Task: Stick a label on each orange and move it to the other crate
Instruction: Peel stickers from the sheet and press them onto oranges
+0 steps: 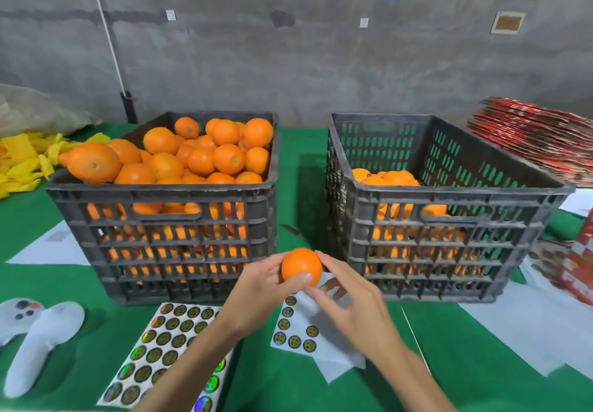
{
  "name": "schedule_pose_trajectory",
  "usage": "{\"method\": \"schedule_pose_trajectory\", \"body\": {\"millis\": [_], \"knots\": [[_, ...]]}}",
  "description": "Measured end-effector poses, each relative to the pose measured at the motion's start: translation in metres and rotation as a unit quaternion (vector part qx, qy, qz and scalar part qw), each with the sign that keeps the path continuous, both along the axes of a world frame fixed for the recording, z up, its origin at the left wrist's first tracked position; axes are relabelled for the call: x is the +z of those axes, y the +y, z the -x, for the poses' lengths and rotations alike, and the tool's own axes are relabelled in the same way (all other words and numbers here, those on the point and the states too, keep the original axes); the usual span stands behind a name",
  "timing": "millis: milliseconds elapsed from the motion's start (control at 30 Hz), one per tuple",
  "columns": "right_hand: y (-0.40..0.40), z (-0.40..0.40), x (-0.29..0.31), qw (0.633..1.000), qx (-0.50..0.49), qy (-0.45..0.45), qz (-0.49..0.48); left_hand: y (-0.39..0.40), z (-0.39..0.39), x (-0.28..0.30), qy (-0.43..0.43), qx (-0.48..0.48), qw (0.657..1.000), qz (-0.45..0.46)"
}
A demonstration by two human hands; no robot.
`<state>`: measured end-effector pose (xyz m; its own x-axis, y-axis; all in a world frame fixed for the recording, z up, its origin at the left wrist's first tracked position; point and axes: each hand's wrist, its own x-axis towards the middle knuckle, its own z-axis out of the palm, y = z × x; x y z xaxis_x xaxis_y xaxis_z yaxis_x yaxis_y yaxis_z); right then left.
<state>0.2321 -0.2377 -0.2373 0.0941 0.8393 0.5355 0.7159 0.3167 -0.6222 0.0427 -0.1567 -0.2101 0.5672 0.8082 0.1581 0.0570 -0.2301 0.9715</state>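
full crate (160, 193): heaped above rim, fruit near edge could roll off.
label sheets (167, 341): flat on counter (288, 389), under both wrists.
left hand (256, 286): grip curled round orange (301, 267), thumb across front.
orange: firm, light, waxy skin, prob slippy; hold at sides.
right hand (349, 302): fingertips touching orange, looks like pressing a label.
other crate (449, 206): part-filled, tall wall to clear, plenty room inside.
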Motion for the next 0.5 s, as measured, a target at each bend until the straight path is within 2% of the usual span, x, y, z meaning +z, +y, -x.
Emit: {"method": "schedule_pose_trajectory", "body": {"millis": [100,200,367,500], "knots": [[-0.003,-0.011,-0.024,0.994,-0.015,-0.046,0.099,0.002,-0.004,-0.031,0.073,0.031,0.997,-0.001],[-0.011,-0.017,-0.046,0.984,0.04,-0.047,0.164,0.002,-0.001,-0.059,0.108,0.055,0.993,0.011],[-0.01,-0.018,-0.061,0.968,0.066,-0.117,0.212,0.004,0.002,-0.073,0.037,0.045,0.993,0.099],[-0.007,-0.015,-0.06,0.968,0.076,-0.127,0.205,0.002,0.0,-0.08,0.04,0.063,0.994,0.083]]}}
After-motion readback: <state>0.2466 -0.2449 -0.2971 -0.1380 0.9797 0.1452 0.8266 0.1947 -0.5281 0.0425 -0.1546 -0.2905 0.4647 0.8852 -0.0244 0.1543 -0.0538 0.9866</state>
